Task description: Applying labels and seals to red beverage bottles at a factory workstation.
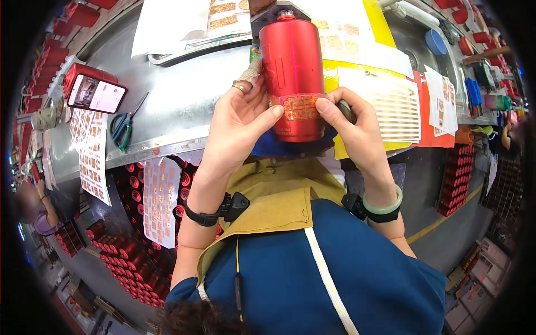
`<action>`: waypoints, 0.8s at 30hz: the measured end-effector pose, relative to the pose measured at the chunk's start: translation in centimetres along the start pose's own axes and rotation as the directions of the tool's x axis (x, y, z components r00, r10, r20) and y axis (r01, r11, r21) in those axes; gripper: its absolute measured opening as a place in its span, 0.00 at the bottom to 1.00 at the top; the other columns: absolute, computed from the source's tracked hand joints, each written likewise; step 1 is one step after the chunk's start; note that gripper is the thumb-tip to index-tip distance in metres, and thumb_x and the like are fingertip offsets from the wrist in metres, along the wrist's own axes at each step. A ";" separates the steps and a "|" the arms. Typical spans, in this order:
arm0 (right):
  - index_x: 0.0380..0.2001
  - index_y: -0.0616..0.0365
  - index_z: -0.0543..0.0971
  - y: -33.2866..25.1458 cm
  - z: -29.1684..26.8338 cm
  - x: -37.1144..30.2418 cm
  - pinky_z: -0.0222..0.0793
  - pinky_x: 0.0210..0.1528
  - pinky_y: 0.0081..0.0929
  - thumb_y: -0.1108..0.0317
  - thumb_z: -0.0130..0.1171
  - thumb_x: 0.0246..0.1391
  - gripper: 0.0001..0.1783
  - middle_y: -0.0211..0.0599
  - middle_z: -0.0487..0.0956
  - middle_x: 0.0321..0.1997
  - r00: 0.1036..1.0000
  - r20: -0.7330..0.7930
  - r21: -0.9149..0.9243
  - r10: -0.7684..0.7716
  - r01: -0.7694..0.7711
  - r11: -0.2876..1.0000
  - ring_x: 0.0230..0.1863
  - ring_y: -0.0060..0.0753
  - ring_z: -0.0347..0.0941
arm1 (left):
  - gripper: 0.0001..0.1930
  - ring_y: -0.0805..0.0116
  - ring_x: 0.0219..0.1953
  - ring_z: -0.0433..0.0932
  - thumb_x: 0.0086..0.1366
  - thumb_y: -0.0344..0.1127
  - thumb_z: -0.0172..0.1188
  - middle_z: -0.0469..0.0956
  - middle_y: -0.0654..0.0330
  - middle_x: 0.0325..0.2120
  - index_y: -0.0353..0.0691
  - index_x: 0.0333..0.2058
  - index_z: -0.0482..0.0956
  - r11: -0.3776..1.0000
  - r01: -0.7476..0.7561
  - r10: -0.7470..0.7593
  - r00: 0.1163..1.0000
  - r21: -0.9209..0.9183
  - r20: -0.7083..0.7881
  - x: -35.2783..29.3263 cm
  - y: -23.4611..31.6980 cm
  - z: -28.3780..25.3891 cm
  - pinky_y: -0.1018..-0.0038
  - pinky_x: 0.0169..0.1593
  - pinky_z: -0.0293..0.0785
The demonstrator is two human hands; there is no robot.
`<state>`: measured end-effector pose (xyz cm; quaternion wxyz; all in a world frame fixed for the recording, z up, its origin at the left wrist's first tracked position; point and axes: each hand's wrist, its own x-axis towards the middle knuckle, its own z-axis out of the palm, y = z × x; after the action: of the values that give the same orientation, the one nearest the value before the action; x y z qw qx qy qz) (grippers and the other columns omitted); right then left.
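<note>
Metal desk (184,92), shiny. On it, left: scissors (128,124), tips pointing away; label sheet (92,151) draping over front edge; tilted phone (96,94). Far side: tray (167,58) under papers (162,25). Right: yellow sheet (381,22) beneath striped sheet (391,103), red sheet (432,135) alongside.

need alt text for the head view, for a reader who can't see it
A person's left hand and right hand hold a glossy red cylindrical bottle on either side of a rectangular gold-patterned label near its base. On the grey metal workbench to the left are blue-and-green-handled scissors and a lit rectangular phone.
</note>
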<state>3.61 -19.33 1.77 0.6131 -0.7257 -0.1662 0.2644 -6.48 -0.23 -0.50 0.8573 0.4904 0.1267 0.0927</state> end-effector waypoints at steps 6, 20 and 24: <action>0.32 0.60 0.79 0.3 0.0 0.0 0.57 0.28 0.15 0.62 0.67 0.65 0.13 0.18 0.71 0.23 1.000 -0.013 -0.031 0.009 -0.009 0.999 0.26 0.09 0.61 | 0.41 0.55 0.74 0.61 0.65 0.19 0.65 0.59 0.42 0.72 0.26 0.72 0.53 0.999 0.010 -0.010 1.000 0.044 0.009 0.0 0.1 0.1 0.61 0.75 0.60; 0.31 0.59 0.78 -0.6 -0.1 -0.1 0.61 0.30 0.16 0.64 0.67 0.64 0.12 0.19 0.74 0.24 0.997 0.010 0.041 0.074 -0.075 0.996 0.26 0.10 0.64 | 0.31 0.61 0.69 0.66 0.65 0.17 0.64 0.65 0.48 0.66 0.26 0.64 0.61 0.997 0.032 -0.029 0.999 0.064 -0.044 0.2 0.2 0.9 0.63 0.73 0.65; 0.35 0.59 0.77 0.3 -0.4 0.1 0.61 0.32 0.16 0.63 0.68 0.63 0.12 0.21 0.76 0.29 0.996 0.009 0.132 0.093 -0.093 0.987 0.30 0.10 0.65 | 0.36 0.61 0.70 0.66 0.65 0.17 0.64 0.64 0.47 0.67 0.26 0.69 0.57 0.999 0.018 -0.017 1.000 0.048 -0.010 0.2 0.2 0.8 0.63 0.73 0.64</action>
<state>3.85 -19.64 1.48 0.6465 -0.6901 -0.1150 0.3042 -6.04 -0.78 0.02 0.8454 0.5093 0.1374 0.0844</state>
